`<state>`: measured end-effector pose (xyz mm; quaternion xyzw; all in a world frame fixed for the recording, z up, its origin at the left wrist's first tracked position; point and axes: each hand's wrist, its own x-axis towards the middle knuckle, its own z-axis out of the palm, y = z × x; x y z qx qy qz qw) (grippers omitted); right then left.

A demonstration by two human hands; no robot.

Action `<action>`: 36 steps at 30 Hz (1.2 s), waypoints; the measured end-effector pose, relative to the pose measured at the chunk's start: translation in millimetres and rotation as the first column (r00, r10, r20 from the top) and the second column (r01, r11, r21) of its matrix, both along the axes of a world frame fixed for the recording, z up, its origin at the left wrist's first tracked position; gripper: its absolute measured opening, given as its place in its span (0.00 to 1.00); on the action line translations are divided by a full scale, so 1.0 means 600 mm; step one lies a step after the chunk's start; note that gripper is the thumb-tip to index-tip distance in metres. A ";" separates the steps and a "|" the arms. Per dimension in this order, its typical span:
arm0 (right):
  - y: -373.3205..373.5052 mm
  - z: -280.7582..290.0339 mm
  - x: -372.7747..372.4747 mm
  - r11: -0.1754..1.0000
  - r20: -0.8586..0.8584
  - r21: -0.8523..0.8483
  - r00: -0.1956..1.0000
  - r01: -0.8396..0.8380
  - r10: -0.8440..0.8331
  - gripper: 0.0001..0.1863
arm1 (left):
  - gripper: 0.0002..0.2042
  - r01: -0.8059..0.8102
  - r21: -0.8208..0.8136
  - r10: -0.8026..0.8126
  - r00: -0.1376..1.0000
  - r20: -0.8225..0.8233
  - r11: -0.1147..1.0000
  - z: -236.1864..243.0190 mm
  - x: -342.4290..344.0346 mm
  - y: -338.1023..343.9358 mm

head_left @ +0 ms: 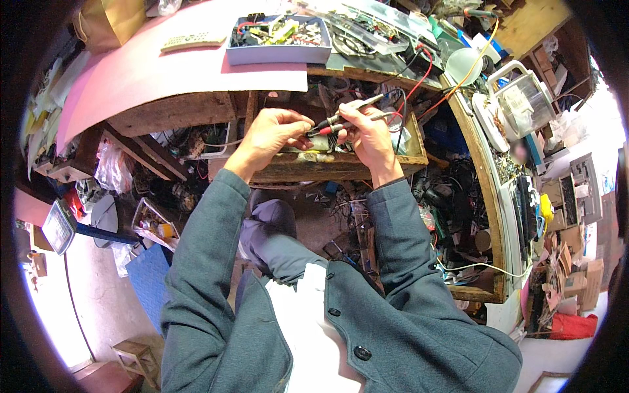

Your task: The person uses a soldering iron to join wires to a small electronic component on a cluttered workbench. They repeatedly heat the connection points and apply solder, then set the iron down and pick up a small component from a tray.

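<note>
Above an open wooden drawer (386,165), my right hand (372,141) grips a pair of test probes like chopsticks. One probe (364,103) has a pale body and a dark front end; the other probe (325,130) is red toward its tip. Both point left, at the fingertips of my left hand (270,135). That hand is closed in a pinch on something small and dark, mostly hidden by the fingers. Whether the tips touch it, I cannot tell. Red and black leads (429,65) run from the probes toward the back right.
A pink sheet (144,72) covers the left tabletop, with a remote control (192,42) and a blue box (278,56) of small parts. A clear plastic container (521,98) stands at the right. Cluttered parts and cables fill the open frame (488,216) on the right.
</note>
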<state>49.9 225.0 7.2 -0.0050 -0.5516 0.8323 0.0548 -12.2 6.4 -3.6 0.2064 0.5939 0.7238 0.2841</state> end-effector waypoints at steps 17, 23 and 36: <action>-0.002 0.002 0.001 1.000 -0.005 0.020 1.000 -0.009 0.009 0.07 | 0.13 0.007 0.042 -0.012 0.994 0.105 0.999 0.005 0.000 -0.002; -0.007 0.008 0.004 1.000 0.013 -0.003 1.000 0.023 -0.023 0.07 | 0.14 0.036 0.044 -0.040 0.993 0.112 0.998 0.004 -0.003 -0.003; 0.001 0.000 0.001 1.000 -0.003 0.002 1.000 -0.024 0.024 0.08 | 0.14 0.070 0.046 -0.075 0.991 0.112 0.996 0.003 -0.004 -0.002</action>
